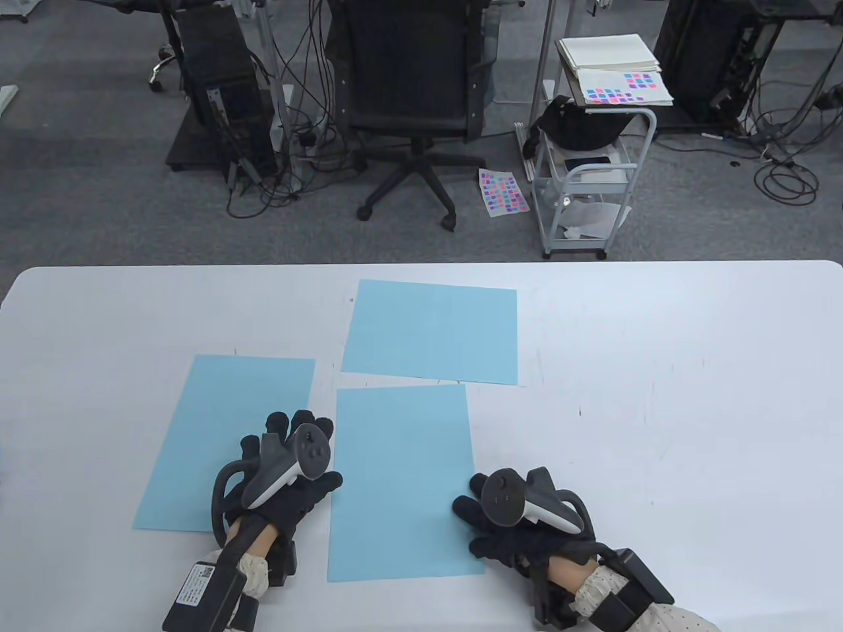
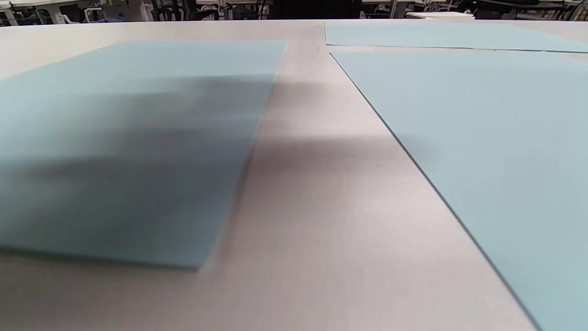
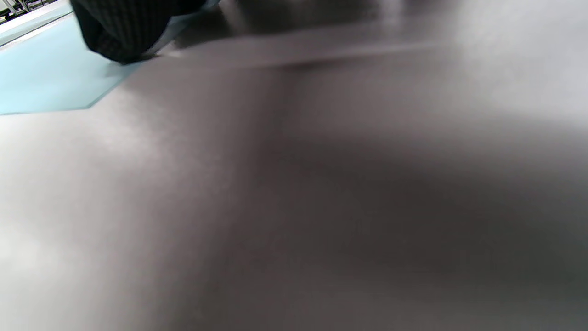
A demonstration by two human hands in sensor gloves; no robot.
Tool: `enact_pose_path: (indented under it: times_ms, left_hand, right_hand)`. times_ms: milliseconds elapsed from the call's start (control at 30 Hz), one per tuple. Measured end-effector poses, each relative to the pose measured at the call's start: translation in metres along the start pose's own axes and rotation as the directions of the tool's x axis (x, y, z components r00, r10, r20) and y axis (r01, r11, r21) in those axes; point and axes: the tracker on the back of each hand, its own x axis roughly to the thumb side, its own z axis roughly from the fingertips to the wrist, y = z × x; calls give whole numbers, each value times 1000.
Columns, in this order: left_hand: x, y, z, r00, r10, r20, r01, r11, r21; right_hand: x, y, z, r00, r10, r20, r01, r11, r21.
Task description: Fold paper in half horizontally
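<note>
Three light blue sheets lie flat on the white table (image 1: pixel 658 395). The left sheet (image 1: pixel 217 434) and the middle sheet (image 1: pixel 395 474) lie near me; the far sheet (image 1: pixel 431 332) lies behind them. My left hand (image 1: pixel 309 454) is over the left sheet's right edge with its fingers spread. My right hand (image 1: pixel 469 526) is at the middle sheet's lower right edge, with the thumb and fingers on the paper. In the right wrist view a gloved fingertip (image 3: pixel 124 32) touches the sheet's edge (image 3: pixel 41 78); a pinch is not clear. The left wrist view shows the left sheet (image 2: pixel 128 138), middle sheet (image 2: pixel 482 138) and far sheet (image 2: pixel 436 34).
Beyond the table's far edge, on the floor, stand an office chair (image 1: pixel 411 99), computer towers (image 1: pixel 224 99) with cables, and a small white cart (image 1: pixel 593 178) with papers on top. Bare table lies to the right of the sheets.
</note>
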Motion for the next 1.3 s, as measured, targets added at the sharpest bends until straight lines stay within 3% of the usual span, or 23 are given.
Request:
enact_pose_path:
  times_ms: [333,633,967,1300]
  left_hand:
    - [23,15,-71,997,-27,-67,19,993,-114]
    - [31,-1,-114,982,-96,-162,62,978,-201]
    - [33,-2,-109,970,-180,-165,150,973,-178]
    - [38,13,-88,993,-28,-113,15,994,-112]
  right_hand:
    - [0,0,0,1000,-5,1,5,1000,10]
    - [-1,0,0,1000,-4,5,4,1000,6]
    - [-1,0,0,1000,-3,7,3,1000,7]
    - [-1,1,1,1000,0,5,-1,999,37]
